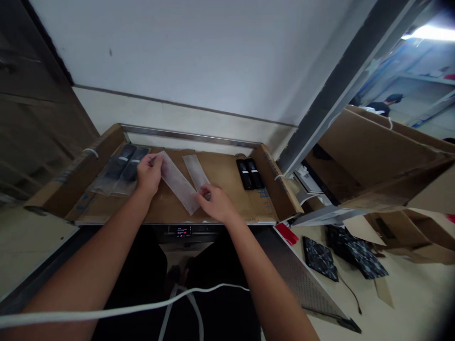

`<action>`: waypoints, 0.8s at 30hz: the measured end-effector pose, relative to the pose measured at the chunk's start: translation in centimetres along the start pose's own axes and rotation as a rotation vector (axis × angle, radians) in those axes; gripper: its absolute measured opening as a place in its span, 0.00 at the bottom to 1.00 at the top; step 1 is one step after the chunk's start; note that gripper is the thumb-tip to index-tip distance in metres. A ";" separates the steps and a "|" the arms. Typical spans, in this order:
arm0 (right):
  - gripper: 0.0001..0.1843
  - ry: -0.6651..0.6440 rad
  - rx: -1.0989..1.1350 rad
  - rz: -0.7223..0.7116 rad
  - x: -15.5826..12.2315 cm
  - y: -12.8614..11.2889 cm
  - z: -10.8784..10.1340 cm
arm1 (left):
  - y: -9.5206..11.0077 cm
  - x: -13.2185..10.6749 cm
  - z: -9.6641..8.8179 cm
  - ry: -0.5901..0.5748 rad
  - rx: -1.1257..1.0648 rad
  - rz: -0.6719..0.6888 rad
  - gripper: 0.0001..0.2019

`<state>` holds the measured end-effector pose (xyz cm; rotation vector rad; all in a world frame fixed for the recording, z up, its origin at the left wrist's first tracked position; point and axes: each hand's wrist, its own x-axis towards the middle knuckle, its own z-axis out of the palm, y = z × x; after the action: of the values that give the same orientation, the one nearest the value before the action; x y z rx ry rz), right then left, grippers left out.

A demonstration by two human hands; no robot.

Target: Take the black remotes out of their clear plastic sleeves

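Two bagged, white-banded pieces point(122, 171) are lying near the left edge of the cardboard tray point(224, 169). Your left hand point(148, 175) is pinching the upper end of a frosted sleeve point(177, 182), slanting mid-tray toward the front edge; it should be handling light, limp, slippery, so take its ends. A second sleeve point(195, 169) is reaching your right hand point(216, 202), its fingers curling; whether they're gripping, I can't tell. Two black pieces point(250, 174) are lying by the right edge.

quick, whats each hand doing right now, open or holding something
Left hand: closed, holding the far end of a translucent sleeve.
Right hand: partly curled at that sleeve's near end; whether its grip is closed cannot be told.
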<state>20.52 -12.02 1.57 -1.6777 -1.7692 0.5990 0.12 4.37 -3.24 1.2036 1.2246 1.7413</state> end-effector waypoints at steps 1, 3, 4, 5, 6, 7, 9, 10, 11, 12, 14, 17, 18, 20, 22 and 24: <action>0.16 -0.016 -0.006 0.010 0.0 -0.3 0.0 | 0.0 0.0 0.0 0.001 -0.008 -0.002 0.15; 0.12 -0.042 0.010 0.025 0.3 -0.4 0.1 | -0.1 0.1 -0.1 0.005 -0.027 -0.005 0.15; 0.09 -0.062 0.024 0.021 0.4 -0.3 0.1 | -0.2 0.1 -0.1 0.006 -0.039 -0.010 0.15; 0.07 -0.084 0.039 0.012 0.5 -0.1 0.1 | -0.3 0.2 -0.2 0.008 -0.052 -0.016 0.15; 0.07 -0.107 0.051 -0.001 0.6 0.0 0.2 | -0.3 0.2 -0.2 0.010 -0.067 -0.023 0.14; 0.09 -0.128 0.056 -0.010 0.6 0.2 0.3 | -0.4 0.3 -0.2 0.010 -0.082 -0.033 0.14; 0.11 -0.150 0.041 -0.012 0.5 0.3 0.7 | -0.4 0.4 -0.1 0.019 -0.103 -0.057 0.14; 0.11 -0.147 0.026 -0.005 0.4 0.3 0.9 | -0.4 0.4 -0.1 0.031 -0.107 -0.068 0.14; 0.11 -0.133 0.015 0.005 0.3 0.2 1.1 | -0.3 0.4 -0.1 0.043 -0.108 -0.078 0.14; 0.09 -0.111 0.014 0.019 0.3 0.1 1.3 | -0.2 0.5 0.0 0.054 -0.109 -0.089 0.14; 0.08 -0.049 0.068 0.064 0.3 0.0 1.6 | 0.0 0.5 0.0 0.072 -0.126 -0.107 0.15; 0.07 0.086 0.234 0.162 0.8 0.3 1.5 | 0.4 0.3 -0.1 0.053 -0.185 -0.168 0.14; 0.06 0.134 0.302 0.193 1.1 0.6 1.4 | 0.6 0.2 -0.1 0.036 -0.205 -0.196 0.13; 0.04 0.233 0.428 0.237 1.5 1.1 1.0 | 1.0 0.0 -0.1 -0.010 -0.222 -0.240 0.12; 0.06 0.309 0.511 0.252 1.8 1.6 0.7 | 1.2 -0.2 -0.1 -0.046 -0.187 -0.235 0.11; 0.08 0.372 0.537 0.243 1.8 2.1 0.5 | 1.4 -0.4 -0.1 -0.069 -0.112 -0.199 0.13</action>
<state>21.63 -9.96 0.00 -1.5040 -1.0347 0.7334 0.12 3.48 -2.07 1.0316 1.1490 1.5872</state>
